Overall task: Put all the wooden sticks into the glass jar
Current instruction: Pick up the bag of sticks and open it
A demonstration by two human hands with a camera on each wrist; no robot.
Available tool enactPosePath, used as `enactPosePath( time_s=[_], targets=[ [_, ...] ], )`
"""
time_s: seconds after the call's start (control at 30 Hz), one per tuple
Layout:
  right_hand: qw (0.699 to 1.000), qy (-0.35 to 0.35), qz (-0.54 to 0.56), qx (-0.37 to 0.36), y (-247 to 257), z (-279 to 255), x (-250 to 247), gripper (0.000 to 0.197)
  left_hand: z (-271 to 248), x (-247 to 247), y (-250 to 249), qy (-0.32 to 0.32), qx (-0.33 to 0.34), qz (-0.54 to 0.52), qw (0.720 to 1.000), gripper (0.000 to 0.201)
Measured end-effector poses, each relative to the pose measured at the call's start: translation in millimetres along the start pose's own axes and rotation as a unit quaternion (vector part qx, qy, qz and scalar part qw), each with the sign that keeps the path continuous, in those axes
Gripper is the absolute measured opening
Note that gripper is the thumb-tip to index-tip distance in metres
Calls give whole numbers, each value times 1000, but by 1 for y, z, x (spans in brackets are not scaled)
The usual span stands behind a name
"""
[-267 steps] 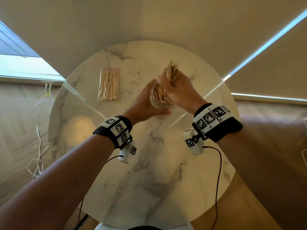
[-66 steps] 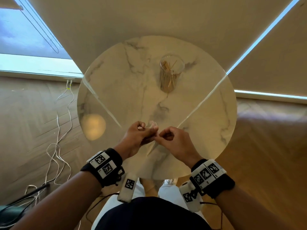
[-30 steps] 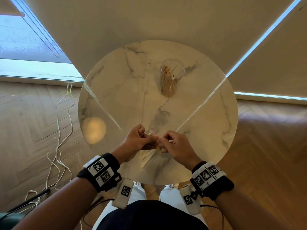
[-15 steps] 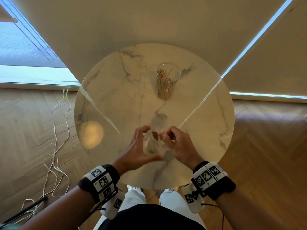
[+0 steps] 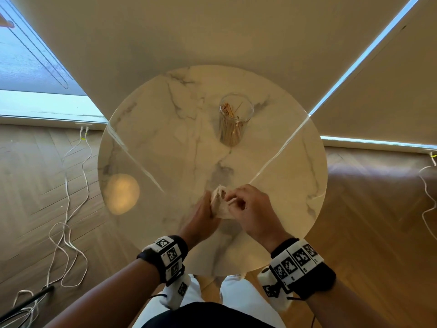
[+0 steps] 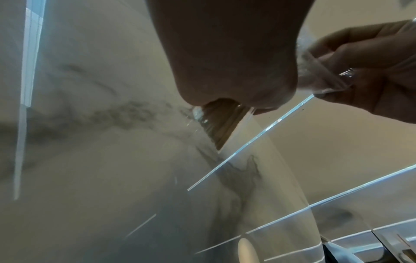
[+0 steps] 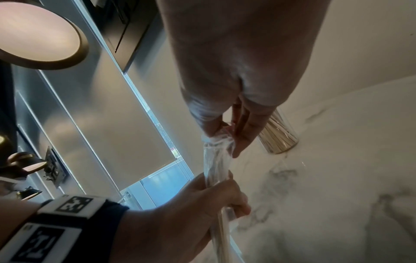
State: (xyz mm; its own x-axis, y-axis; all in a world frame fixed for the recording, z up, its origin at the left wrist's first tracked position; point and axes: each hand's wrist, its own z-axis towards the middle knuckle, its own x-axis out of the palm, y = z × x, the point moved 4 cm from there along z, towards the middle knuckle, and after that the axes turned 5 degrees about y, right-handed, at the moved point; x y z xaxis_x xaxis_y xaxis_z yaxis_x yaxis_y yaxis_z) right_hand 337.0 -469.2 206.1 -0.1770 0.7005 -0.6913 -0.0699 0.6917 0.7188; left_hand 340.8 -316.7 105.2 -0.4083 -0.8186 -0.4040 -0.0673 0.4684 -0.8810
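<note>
A clear glass jar [image 5: 235, 124] stands upright at the back middle of the round marble table [image 5: 165, 143], with many wooden sticks inside. It also shows behind my right fingers in the right wrist view [image 7: 278, 137]. Above the near part of the table, both hands hold a clear plastic packet [image 5: 221, 204] of wooden sticks [image 6: 225, 124]. My left hand [image 5: 209, 205] grips the packet's body from the left. My right hand [image 5: 230, 202] pinches the crumpled plastic at the packet's upper end [image 7: 217, 142]. The packet hides most of its own sticks.
White cables [image 5: 68, 209] trail over the wooden floor left of the table, and another cable [image 5: 428, 185] lies at the right. Roller blinds [image 5: 212, 31] hang behind the table. A round lamp reflection [image 5: 121, 194] glows on the table's left side.
My left fingers, spread half a second ago, have curled round the packet. The right hand now pulls at the plastic's upper end. The jar has stayed in place.
</note>
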Motion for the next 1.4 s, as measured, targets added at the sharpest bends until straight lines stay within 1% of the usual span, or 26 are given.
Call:
enactPosePath(
  time_s=[0.03, 0.1, 0.17, 0.23, 0.3, 0.37, 0.43, 0.5, 0.57, 0.63, 0.7, 0.8, 0.87, 0.9, 0.97, 1.0, 1.07, 1.1, 1.17, 1.2, 1.23, 1.27, 1.3, 1.33, 1.4],
  targets=[
    [1000, 3, 5, 27, 2, 3, -2, 20, 1, -2, 2, -1, 6, 11, 1000, 33],
    [996, 15, 23, 80, 0, 5, -5, 33, 0, -4, -2, -3, 27, 26, 999, 33],
    [993, 30, 33, 109, 2, 8, -6, 43, -1, -6, -5, 9, 39, 48, 998, 29],
    [992, 37, 43, 110, 5, 11, -5, 43, -1, -4, -5, 32, 45, 84, 995, 27],
    [993, 47, 44, 99, 7, 13, -1, 42, 1, 0, -3, 63, 68, 115, 989, 28],
    [993, 58, 31, 95, 8, 14, 3, 46, 4, 5, -4, 94, 98, 143, 980, 26],
    [991, 76, 34, 105, 7, 15, 5, 49, 2, 6, -6, 112, 110, 155, 975, 27],
    [987, 91, 50, 120, 5, 17, 3, 49, -2, 2, -10, 111, 105, 145, 978, 28],
    [984, 99, 67, 130, 3, 17, 0, 44, -9, -6, -13, 89, 85, 109, 986, 32],
    [982, 100, 82, 135, -1, 16, -4, 40, -13, -12, -15, 72, 65, 82, 992, 33],
    [980, 111, 95, 137, -1, 14, -5, 41, -15, -13, -14, 77, 54, 82, 992, 36],
    [976, 141, 98, 137, -1, 11, 1, 42, -15, -10, -18, 106, 68, 97, 987, 41],
    [976, 145, 98, 131, 0, 9, 5, 40, -14, -8, -25, 118, 107, 122, 980, 42],
    [977, 141, 99, 126, 0, 9, 6, 40, -13, -6, -28, 119, 132, 136, 975, 43],
    [978, 127, 115, 121, -2, 7, 6, 38, -12, -8, -32, 119, 146, 126, 974, 44],
    [976, 119, 134, 121, -4, 6, 7, 37, -11, -9, -33, 119, 144, 107, 977, 43],
    [968, 102, 189, 130, -6, 4, 12, 37, -9, -9, -36, 121, 134, 35, 983, 44],
    [963, 90, 215, 137, -6, 2, 15, 40, -7, -8, -37, 123, 121, -14, 985, 48],
    [958, 51, 240, 150, -6, 1, 21, 49, -2, -8, -44, 121, 116, -51, 984, 52],
    [959, 24, 240, 151, -7, 2, 24, 46, 0, -8, -49, 120, 126, -27, 984, 44],
    [958, -2, 244, 151, -7, 3, 24, 36, 0, -8, -55, 127, 142, -2, 982, 31],
    [954, -23, 256, 155, -8, 4, 25, 24, 0, -6, -60, 149, 151, 34, 977, 19],
    [946, -34, 277, 162, -9, 5, 25, 15, 0, -5, -63, 168, 154, 58, 972, 15],
    [936, -37, 304, 172, -10, 5, 25, 10, 0, -5, -63, 177, 153, 82, 969, 15],
    [909, -42, 366, 197, -13, 4, 24, 15, 3, -5, -60, 184, 136, 100, 968, 29]
  ],
)
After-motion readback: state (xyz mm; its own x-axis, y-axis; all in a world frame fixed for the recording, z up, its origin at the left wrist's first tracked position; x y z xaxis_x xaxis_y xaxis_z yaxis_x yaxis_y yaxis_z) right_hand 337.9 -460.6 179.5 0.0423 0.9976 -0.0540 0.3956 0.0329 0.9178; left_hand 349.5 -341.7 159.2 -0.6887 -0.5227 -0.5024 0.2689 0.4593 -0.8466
